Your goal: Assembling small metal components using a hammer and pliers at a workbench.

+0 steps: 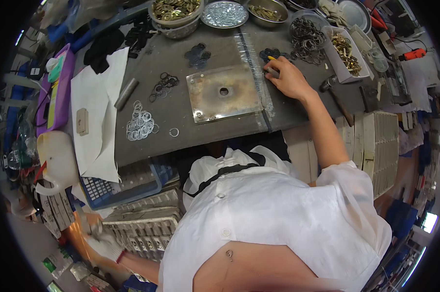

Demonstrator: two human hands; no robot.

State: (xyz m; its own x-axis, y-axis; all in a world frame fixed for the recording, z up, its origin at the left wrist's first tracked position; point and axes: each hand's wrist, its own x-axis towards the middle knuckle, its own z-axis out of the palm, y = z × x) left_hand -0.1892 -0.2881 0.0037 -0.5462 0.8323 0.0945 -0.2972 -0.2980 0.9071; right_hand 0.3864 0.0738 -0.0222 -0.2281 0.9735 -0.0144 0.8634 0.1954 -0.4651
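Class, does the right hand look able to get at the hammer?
Probably yes: the hammer lies uncovered beside the right forearm, though the right hand seems to hold a small grey piece.

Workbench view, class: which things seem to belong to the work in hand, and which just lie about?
Probably in the work:
right hand, pinching a small grey piece
dark rings beside it
holed metal plate
gloved left hand, near slotted trays

Probably just lying about:
purple bin
plastic jug
hammer
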